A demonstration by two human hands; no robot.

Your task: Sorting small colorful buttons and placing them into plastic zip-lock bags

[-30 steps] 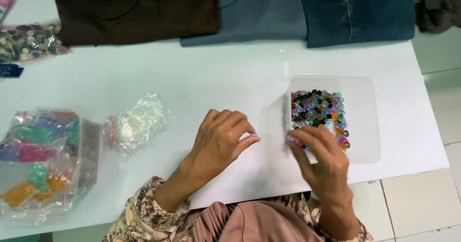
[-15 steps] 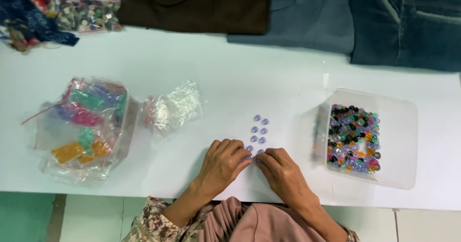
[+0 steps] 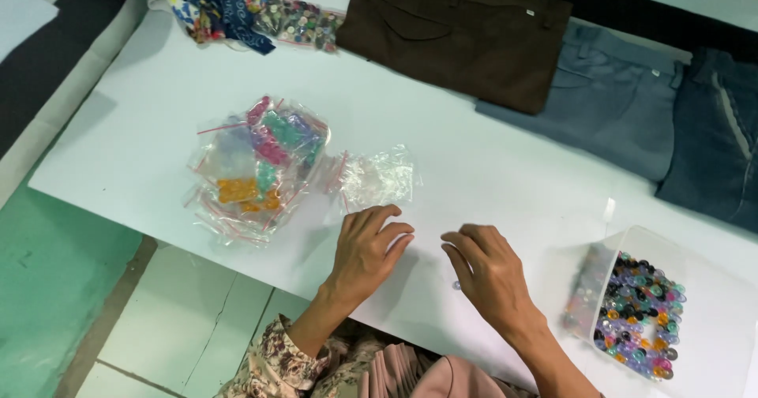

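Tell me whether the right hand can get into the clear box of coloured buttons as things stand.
Probably yes: the right hand rests on the white table, the clear box sits open-topped just beyond it, and nothing lies between them.

Both hands lie palm down, close to each other but not touching. The left hand (image 3: 367,248) is flat, with its fingers (image 3: 393,232) a little spread and pointing to the far right. The right hand (image 3: 489,275) has bent fingers (image 3: 466,248) that point to the far left. Both arms come up from the near edge. Patterned sleeves cover the forearms.
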